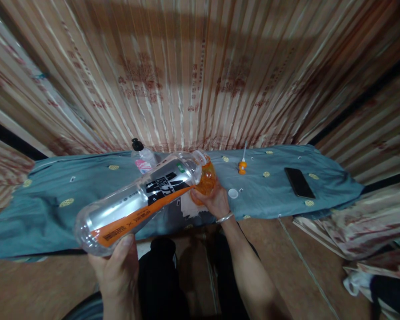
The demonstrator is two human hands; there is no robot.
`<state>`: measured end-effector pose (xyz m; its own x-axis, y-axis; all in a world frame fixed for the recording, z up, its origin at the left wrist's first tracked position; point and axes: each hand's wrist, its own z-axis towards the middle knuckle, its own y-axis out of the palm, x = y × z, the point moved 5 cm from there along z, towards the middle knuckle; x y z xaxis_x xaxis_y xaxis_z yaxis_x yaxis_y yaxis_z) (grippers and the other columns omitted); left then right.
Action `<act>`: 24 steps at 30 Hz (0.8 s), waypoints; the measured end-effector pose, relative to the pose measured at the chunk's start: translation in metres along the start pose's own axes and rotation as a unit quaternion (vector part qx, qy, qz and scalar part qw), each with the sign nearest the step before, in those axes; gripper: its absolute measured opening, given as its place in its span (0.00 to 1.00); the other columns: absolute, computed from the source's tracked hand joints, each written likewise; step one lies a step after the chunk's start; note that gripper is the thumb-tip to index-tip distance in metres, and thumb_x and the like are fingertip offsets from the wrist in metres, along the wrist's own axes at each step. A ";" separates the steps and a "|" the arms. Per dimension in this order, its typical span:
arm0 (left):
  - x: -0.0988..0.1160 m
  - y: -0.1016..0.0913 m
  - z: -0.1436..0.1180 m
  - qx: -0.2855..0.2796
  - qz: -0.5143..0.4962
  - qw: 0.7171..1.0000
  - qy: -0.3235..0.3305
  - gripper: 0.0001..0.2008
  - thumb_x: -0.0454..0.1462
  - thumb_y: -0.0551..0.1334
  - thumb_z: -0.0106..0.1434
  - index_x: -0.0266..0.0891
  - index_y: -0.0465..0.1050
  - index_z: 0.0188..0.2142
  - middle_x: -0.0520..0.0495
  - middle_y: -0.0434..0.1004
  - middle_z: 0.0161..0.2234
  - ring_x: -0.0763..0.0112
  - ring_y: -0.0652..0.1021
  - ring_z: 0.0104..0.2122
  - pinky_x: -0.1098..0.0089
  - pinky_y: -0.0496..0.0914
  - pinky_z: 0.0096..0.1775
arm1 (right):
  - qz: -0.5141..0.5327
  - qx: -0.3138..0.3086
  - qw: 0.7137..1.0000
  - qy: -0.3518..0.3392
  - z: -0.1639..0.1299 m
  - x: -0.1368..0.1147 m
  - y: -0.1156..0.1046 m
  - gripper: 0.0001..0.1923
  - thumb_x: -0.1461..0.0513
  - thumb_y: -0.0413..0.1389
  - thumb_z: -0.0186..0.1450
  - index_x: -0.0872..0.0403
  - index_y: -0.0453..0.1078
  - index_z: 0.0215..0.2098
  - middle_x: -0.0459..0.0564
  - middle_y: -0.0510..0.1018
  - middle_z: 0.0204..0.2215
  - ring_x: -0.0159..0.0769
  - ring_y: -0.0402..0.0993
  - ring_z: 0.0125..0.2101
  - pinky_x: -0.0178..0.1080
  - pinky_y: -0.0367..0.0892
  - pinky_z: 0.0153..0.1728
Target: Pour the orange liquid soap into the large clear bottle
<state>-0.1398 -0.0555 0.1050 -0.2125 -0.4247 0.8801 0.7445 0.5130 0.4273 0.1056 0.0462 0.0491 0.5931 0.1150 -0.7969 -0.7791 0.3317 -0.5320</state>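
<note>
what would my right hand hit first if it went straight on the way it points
Beyond the orange bottle your right hand holds, probably the large clear bottle near its neck, though depth is unclear.

Gap between orange pump point(242, 167) and phone point(299, 182); tilted bottle point(138, 203) blocks black-capped bottle point(144, 159).

A long, narrow table point(66, 222) stretches across the middle of the frame, draped in a creased blue-green cloth point(270, 195) with small yellow prints. Left of centre, along the back edge, stands a black-topped bottle point(146, 161), its base hidden. A piece of white paper point(188, 209) lies at the centre. Right of centre are an orange pump top point(242, 168) and a white disc point(233, 194); farther right lies a dark phone point(299, 182).
</note>
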 end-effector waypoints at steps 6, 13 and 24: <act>-0.002 -0.003 0.000 0.002 -0.006 1.000 0.005 0.30 0.39 0.79 0.40 0.50 0.82 0.46 0.50 0.83 0.38 0.49 0.78 0.54 0.49 0.70 0.58 | 0.006 -0.001 1.000 0.002 0.000 -0.003 -0.002 0.30 0.57 0.70 0.56 0.51 0.68 0.54 0.53 0.85 0.45 0.47 0.84 0.44 0.44 0.78 0.45; -0.001 0.000 0.001 -0.005 -0.003 1.000 0.005 0.29 0.40 0.79 0.40 0.50 0.81 0.46 0.50 0.83 0.42 0.52 0.79 0.52 0.51 0.70 0.58 | 0.010 -0.004 1.000 0.001 0.000 -0.001 -0.001 0.32 0.57 0.70 0.56 0.52 0.67 0.56 0.53 0.85 0.45 0.46 0.84 0.44 0.42 0.78 0.45; -0.002 -0.001 0.000 -0.003 -0.006 1.000 0.005 0.33 0.41 0.80 0.40 0.52 0.81 0.48 0.50 0.83 0.42 0.51 0.77 0.55 0.51 0.71 0.58 | 0.009 -0.008 1.000 0.006 0.001 0.006 0.002 0.37 0.55 0.72 0.54 0.52 0.66 0.58 0.54 0.84 0.46 0.50 0.83 0.46 0.48 0.77 0.47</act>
<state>-0.1399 -0.0554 0.1026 -0.2155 -0.4387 0.8724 0.7458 0.5028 0.4371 0.1083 0.0481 0.0433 0.5767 0.1091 -0.8096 -0.7926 0.3147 -0.5222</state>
